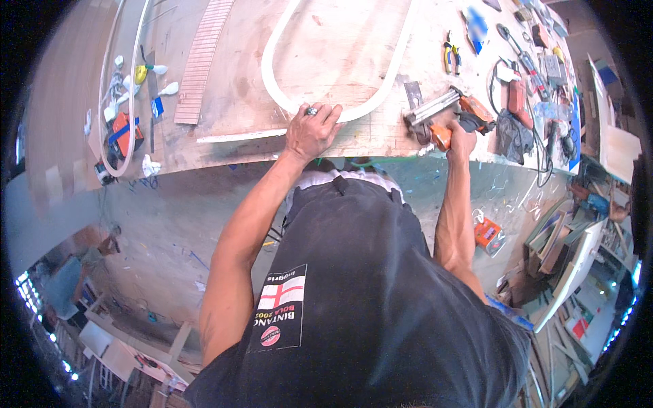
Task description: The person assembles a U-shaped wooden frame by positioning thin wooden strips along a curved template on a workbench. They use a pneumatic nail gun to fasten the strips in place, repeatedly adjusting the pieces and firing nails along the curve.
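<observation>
My left hand (314, 132) is at the near edge of the wooden workbench (241, 85), its fingers closed over a white curved strip (371, 105). That strip bends in a U whose two arms run toward the far side. Beside the hand, a thin straight white strip (235, 137) lies along the bench edge. To the right, my right hand (462, 139) is wrapped round the grip of an orange nail gun (441, 136) with a silver magazine. The nail gun rests at or just above the bench edge, pointing left. A green hose (384, 160) runs along the bench edge near it.
Yellow-and-black pliers (449, 57) lie beyond the nail gun. Tools, cables and a dark plastic bag (515, 136) crowd the right end. At left are a slatted strip (204, 61), white bulb-like pieces (169, 89) and another pale looped strip (109, 88). An orange box (488, 232) sits on the floor.
</observation>
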The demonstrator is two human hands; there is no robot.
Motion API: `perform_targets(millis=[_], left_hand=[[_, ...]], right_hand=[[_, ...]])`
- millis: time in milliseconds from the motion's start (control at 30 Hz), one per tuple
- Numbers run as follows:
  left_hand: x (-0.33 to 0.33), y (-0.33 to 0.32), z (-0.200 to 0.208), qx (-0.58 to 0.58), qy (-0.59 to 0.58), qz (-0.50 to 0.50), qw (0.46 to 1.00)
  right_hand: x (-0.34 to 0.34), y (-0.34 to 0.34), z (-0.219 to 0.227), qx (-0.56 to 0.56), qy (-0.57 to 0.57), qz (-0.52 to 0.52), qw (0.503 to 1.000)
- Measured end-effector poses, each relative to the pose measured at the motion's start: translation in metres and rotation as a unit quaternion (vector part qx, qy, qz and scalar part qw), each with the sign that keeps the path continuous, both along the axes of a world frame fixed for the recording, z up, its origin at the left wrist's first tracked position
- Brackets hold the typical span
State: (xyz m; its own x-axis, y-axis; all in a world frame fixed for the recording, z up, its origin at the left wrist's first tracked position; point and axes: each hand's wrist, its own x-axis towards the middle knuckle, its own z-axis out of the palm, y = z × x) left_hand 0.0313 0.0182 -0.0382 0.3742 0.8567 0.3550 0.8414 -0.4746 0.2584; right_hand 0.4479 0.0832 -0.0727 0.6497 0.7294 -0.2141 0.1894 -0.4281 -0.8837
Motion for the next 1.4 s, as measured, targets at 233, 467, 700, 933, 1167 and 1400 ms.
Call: perform_targets(millis=[233, 467, 700, 933, 1167, 1400], left_hand=[[0.000, -0.003, -0.003, 0.006, -0.013, 0.001, 1.000], [0.001, 0.000, -0.009, 0.012, -0.021, -0.004, 1.000], [0.004, 0.000, -0.015, 0.011, -0.032, -0.006, 0.999], [0.003, -0.001, -0.013, 0.007, -0.032, -0.003, 0.999], [0.003, 0.001, -0.015, 0.014, -0.035, -0.001, 0.999], [0.003, 0.000, -0.015, 0.015, -0.026, -0.001, 1.000]], right_hand=[[-0.066, -0.044, 0.137, 0.092, 0.075, 0.122, 0.985], [-0.137, -0.052, 0.223, 0.029, 0.111, 0.303, 0.946], [-0.172, -0.062, 0.237, -0.147, 0.065, 0.448, 0.880], [-0.179, -0.058, 0.226, -0.174, 0.035, 0.476, 0.861], [-0.183, -0.055, 0.221, -0.203, 0.034, 0.464, 0.862], [-0.179, -0.056, 0.211, -0.156, 0.019, 0.489, 0.858]])
